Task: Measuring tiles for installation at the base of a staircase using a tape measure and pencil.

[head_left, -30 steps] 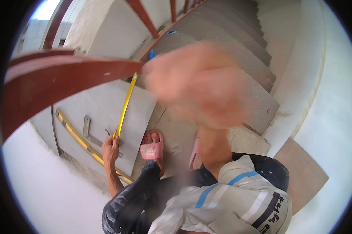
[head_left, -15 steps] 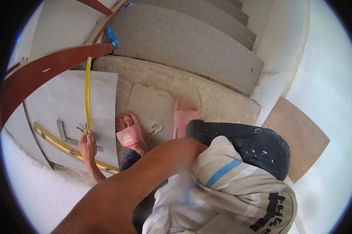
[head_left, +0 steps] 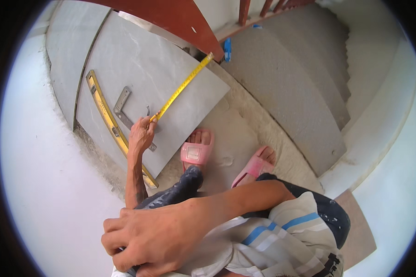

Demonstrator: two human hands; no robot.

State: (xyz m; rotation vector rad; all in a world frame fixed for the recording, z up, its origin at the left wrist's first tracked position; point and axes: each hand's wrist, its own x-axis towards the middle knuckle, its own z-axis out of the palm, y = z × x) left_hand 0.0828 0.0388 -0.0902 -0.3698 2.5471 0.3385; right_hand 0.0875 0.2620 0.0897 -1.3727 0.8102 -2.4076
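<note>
My left hand [head_left: 142,134] is closed round the near end of a yellow tape measure [head_left: 182,87]. Its blade runs out across a grey tile [head_left: 171,60] to the foot of a red-brown stair rail [head_left: 189,21]. The tape's case is hidden by the hand, and a small dark curved piece shows by the fingers. Beside that hand lie a metal square [head_left: 121,104] and a yellow spirit level [head_left: 107,115], both on the tile. My right hand [head_left: 159,233] reaches across my lap, fingers curled; whatever lies under them is hidden.
Grey stairs [head_left: 286,69] rise at the far right, with a blue scrap [head_left: 227,50] at the rail's foot. My feet, in pink slippers [head_left: 196,150], stand on bare concrete [head_left: 226,138]. A brown board [head_left: 358,231] leans at the right by the white wall [head_left: 397,184].
The view has turned, so the tile, tape and stairs sit further right. My right hand has come into view over my lap; my left hand still holds the tape measure.
</note>
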